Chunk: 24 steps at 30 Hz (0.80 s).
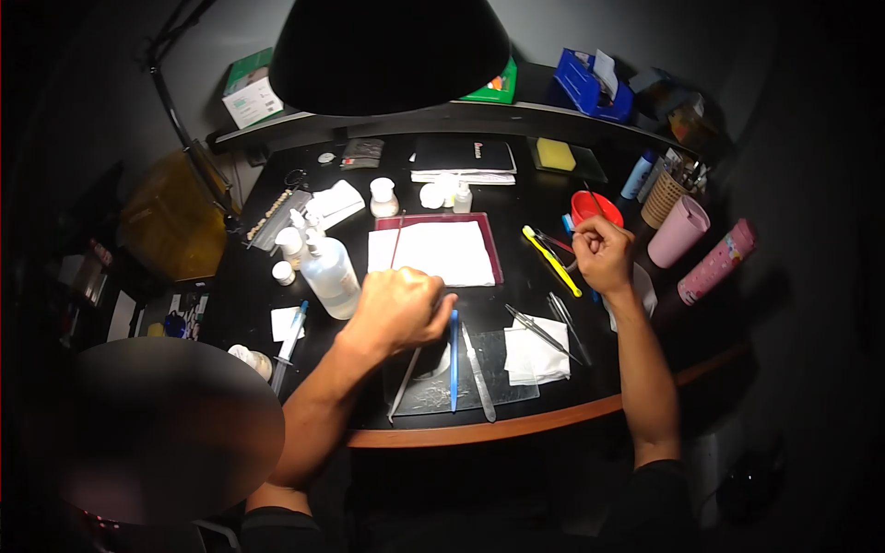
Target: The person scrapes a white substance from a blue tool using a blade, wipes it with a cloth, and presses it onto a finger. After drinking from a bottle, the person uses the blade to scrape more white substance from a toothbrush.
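My left hand [398, 306] is closed over the middle of the desk, thumb to the right; whatever its fingers hold, if anything, is hidden. Beneath it lies a glass slab [512, 392] with a blue stick [454, 359] and a metal spatula [478, 373]. A white paper sheet [433, 253] rests on a dark red tray [493, 249] just beyond. My right hand [604, 253] is pinched at the near side of a red bowl [608, 210]. A thin dark stick [590, 195] rises from its fingers. Left of this hand lies a yellow toothbrush [553, 263].
A clear pump bottle [330, 276] stands left of my left hand. Tweezers [539, 330] lie on folded white tissue [544, 364]. Pink tumbler [679, 230] and pink flask [717, 261] stand at the right. A black lamp shade [392, 55] hangs overhead. The wooden desk edge [516, 426] faces me.
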Each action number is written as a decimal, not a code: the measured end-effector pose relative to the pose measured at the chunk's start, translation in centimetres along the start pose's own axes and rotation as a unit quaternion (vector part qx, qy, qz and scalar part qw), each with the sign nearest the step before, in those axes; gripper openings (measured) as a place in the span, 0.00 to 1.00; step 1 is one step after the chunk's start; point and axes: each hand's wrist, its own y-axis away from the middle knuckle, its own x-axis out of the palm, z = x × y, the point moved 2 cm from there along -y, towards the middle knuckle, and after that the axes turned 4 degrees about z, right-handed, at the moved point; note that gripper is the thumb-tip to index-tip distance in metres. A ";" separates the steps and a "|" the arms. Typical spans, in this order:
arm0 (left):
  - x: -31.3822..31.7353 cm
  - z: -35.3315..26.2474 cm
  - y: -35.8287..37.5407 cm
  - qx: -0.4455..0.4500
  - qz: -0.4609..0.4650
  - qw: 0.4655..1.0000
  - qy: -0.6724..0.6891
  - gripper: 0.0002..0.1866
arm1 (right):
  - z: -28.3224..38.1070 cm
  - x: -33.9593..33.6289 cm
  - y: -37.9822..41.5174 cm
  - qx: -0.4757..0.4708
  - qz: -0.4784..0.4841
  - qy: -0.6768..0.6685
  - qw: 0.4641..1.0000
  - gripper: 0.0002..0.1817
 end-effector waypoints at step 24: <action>-5.3 1.6 -0.5 -0.036 -0.347 0.937 -0.027 0.14 | 0.8 2.4 1.5 0.037 0.110 -0.069 0.991 0.04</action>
